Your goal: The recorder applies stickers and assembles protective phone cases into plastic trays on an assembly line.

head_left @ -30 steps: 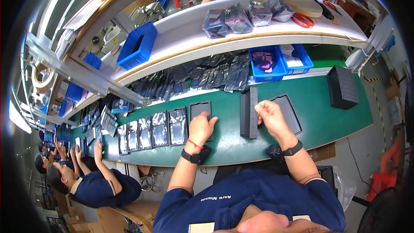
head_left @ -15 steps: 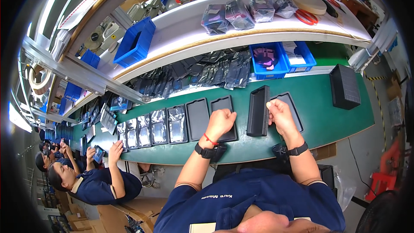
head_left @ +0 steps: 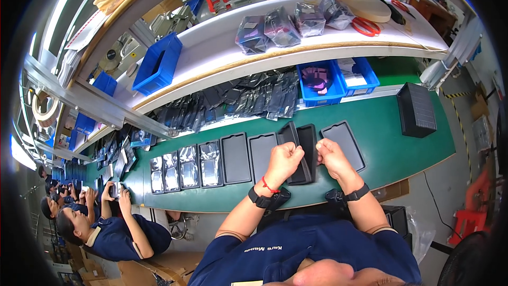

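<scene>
At the near side of the green desk (head_left: 394, 161), the left hand (head_left: 286, 161) is closed on a tilted dark tray (head_left: 288, 131), raised on edge between the hands; just right of it stands a second dark tray (head_left: 308, 135). The right hand (head_left: 331, 160) has its fingers drawn in narrow beside that one's edge; whether it grips, I cannot tell. Flat trays (head_left: 236, 159) lie leftward, followed by four film-topped trays (head_left: 210, 165). Behind are dark pouches (head_left: 233, 95) and two blue bins (head_left: 321, 100); above, the white shelf (head_left: 211, 37) carries wrapped bundles (head_left: 282, 26) and red-handled scissors (head_left: 366, 33).
</scene>
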`<state>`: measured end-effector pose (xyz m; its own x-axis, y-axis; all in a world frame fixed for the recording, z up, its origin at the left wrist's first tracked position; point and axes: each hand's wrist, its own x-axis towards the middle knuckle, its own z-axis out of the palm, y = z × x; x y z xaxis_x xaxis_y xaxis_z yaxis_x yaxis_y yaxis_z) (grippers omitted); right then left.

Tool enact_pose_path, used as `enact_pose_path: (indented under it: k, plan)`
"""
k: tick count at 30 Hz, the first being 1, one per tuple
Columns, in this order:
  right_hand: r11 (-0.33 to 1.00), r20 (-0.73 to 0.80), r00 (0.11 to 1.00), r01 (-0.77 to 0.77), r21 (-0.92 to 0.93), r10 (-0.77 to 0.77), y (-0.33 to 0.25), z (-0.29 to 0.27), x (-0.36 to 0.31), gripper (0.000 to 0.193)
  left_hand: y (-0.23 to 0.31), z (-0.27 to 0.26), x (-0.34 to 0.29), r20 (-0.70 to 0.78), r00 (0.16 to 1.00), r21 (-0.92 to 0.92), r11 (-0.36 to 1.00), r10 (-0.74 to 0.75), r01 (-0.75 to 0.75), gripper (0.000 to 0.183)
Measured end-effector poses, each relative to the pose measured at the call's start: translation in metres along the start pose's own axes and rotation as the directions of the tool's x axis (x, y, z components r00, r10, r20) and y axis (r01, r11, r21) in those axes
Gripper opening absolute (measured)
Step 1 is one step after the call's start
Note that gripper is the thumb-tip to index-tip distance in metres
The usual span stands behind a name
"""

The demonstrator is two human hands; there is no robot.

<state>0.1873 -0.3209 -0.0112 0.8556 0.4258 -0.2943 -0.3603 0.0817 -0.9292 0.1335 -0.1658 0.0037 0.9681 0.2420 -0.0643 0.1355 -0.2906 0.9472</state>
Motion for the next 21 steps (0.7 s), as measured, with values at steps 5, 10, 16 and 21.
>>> enact_pose_path:
  k: [5,10,16,21]
  plan:
    - [0.995,-0.166,0.986,-0.021,-0.093,0.005,-0.021,-0.051,-0.005,0.017,0.007,0.01,0.001,0.113,0.993,0.274,0.961,0.018,-0.049,0.038]
    - [0.594,-0.176,0.857,0.174,-0.785,-0.484,-0.039,-0.063,-0.026,0.038,0.018,0.008,-0.005,0.305,0.943,0.419,0.871,0.131,-0.257,0.07]
    - [0.151,-0.373,0.685,-0.363,-0.92,-0.626,-0.054,-0.137,-0.046,0.054,0.027,0.008,-0.016,0.492,0.869,0.694,0.576,0.059,-0.432,0.048]
    - [0.233,-0.482,0.695,-0.428,-0.873,-0.533,-0.031,-0.181,-0.043,0.026,0.021,0.007,-0.026,0.551,0.792,0.668,0.43,0.263,-0.608,0.042]
